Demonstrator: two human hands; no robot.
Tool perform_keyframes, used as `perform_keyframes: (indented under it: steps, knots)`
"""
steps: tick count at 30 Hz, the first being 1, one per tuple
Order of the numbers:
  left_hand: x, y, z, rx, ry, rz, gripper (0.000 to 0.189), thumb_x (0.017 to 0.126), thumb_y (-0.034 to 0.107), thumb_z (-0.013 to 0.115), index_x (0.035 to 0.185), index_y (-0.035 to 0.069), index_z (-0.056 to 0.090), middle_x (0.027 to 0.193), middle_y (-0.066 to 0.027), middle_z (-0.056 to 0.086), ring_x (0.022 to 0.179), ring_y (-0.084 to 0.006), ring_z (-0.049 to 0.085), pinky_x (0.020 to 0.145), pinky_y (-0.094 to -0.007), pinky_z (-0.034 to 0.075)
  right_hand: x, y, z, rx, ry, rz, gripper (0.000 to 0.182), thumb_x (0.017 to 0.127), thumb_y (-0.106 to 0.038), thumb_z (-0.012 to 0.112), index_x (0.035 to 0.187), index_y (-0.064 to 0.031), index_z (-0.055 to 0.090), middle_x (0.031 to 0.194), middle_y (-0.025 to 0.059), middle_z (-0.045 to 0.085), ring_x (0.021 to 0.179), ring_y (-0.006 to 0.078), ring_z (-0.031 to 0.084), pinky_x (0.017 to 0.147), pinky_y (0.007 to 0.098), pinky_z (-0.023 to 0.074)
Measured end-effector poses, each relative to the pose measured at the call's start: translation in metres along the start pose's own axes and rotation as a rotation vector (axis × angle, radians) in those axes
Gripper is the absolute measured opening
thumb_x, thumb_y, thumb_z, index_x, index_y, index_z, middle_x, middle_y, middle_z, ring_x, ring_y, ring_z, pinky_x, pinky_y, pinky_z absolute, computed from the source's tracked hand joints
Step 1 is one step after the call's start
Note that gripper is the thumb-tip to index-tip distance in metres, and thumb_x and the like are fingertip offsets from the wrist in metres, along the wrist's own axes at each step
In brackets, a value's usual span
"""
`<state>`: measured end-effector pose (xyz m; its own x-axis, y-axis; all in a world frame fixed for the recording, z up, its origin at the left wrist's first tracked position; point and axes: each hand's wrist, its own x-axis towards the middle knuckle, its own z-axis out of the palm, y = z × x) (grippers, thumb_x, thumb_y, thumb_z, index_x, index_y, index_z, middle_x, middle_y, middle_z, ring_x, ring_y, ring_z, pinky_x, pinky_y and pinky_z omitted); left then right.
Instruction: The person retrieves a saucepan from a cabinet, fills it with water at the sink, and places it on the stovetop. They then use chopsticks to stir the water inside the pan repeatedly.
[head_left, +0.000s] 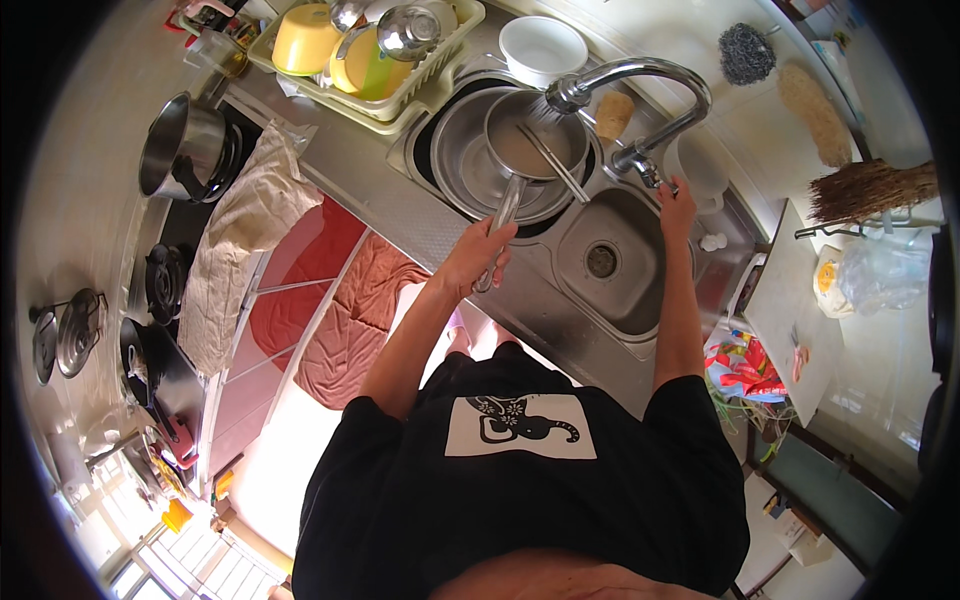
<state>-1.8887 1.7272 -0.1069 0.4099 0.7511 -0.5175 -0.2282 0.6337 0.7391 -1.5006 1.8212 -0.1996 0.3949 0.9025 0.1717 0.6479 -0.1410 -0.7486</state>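
Observation:
My left hand (480, 255) grips the long handle of a metal saucepan (495, 142). The pan is over a wide steel basin (457, 165) in the left sink bowl, with cloudy liquid inside. A pair of metal chopsticks (555, 165) leans across its rim. Water sprays into the pan from the chrome faucet (660, 71). With the fingers of my right hand (676, 210) I hold the faucet lever (651, 178) at the base. Below that hand lies the right sink bowl (611, 292), where a drain strainer shows.
A dish rack (427, 90) with yellow bowls stands behind left. Near the faucet are a white bowl (543, 49), a loofah piece (614, 116) and a translucent pitcher (697, 172). A steel pot (184, 146) sits on the stove at left. Scissors (799, 356) hang at right.

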Motion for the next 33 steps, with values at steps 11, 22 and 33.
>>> perform_keyframes:
  steps: [11, 22, 33]
  knots:
    - [-0.019, -0.006, -0.002, 0.025, 0.030, 0.014, 0.026, 0.098, 0.029, 0.055, 0.100, 0.005, 0.046, 0.058, -0.0008, 0.048, 0.038, -0.0107, 0.048, 0.036, -0.0234, 0.040, -0.008, -0.052, 0.000, -0.389, -0.103, -0.033, 0.047, 0.090, -0.016, 0.058, 0.132, 0.0014, 0.046, 0.101, 0.0239, 0.065, 0.099, 0.0412, 0.061, 0.084, 0.0476, 0.0456]
    - [-0.082, -0.023, -0.005, 0.091, 0.166, 0.036, 0.027, 0.097, 0.029, 0.053, 0.099, 0.002, 0.049, 0.059, -0.0011, 0.048, 0.041, -0.0098, 0.046, 0.038, -0.0234, 0.036, -0.115, -0.197, 0.038, 0.121, -0.450, -1.024, 0.041, 0.076, -0.014, 0.075, 0.114, -0.0071, 0.064, 0.132, 0.0066, 0.058, 0.130, 0.0272, 0.046, 0.105, 0.0411, 0.0368]
    - [-0.171, -0.048, -0.026, -0.097, 0.341, 0.068, 0.026, 0.098, 0.029, 0.053, 0.098, 0.004, 0.046, 0.059, -0.0009, 0.048, 0.040, -0.0093, 0.047, 0.038, -0.0233, 0.042, -0.163, -0.277, 0.069, 0.660, -0.703, -0.550, 0.016, 0.081, 0.002, 0.072, 0.097, 0.0005, 0.071, 0.102, 0.0109, 0.070, 0.089, 0.0193, 0.067, 0.081, 0.0288, 0.0519]
